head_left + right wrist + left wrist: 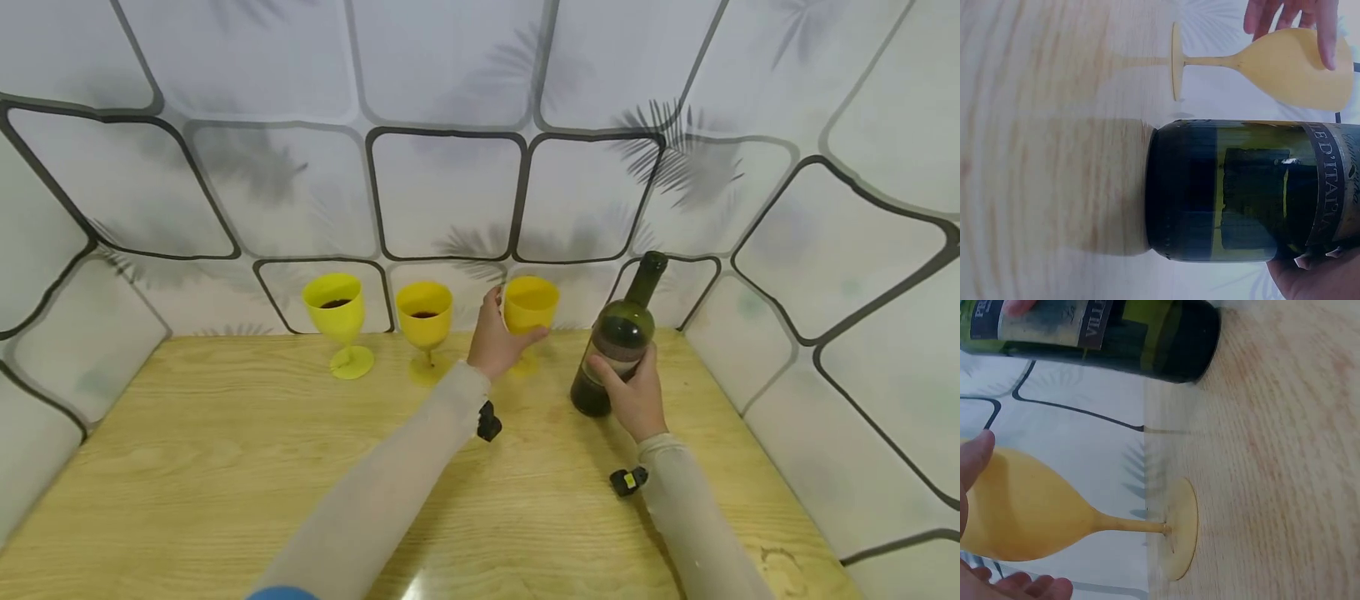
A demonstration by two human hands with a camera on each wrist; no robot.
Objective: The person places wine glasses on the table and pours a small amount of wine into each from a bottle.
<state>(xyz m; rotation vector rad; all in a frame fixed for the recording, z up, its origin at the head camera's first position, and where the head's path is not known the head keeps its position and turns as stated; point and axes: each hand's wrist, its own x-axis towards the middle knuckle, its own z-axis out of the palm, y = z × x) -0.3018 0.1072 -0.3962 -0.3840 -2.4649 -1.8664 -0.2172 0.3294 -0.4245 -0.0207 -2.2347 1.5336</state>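
Observation:
My right hand (637, 396) grips a green glass wine bottle (615, 358) round its label, fingers behind and thumb in front. The bottle stands nearly upright, its base at or just above the wooden table; I cannot tell which. Left of it a yellow goblet (531, 304) stands on its foot. My left hand (504, 337) is around the goblet's bowl, thumb across the near side. In the left wrist view, its fingers (1029, 584) look loose, with a gap between them and the bowl (1022, 506). The goblet's inside is mostly hidden.
Two more yellow goblets, one at the far left (333, 304) and one in the middle (425, 312), hold dark liquid. They line up near the back of the wooden table (225, 467). A patterned white wall covering (450, 200) rises behind and at both sides.

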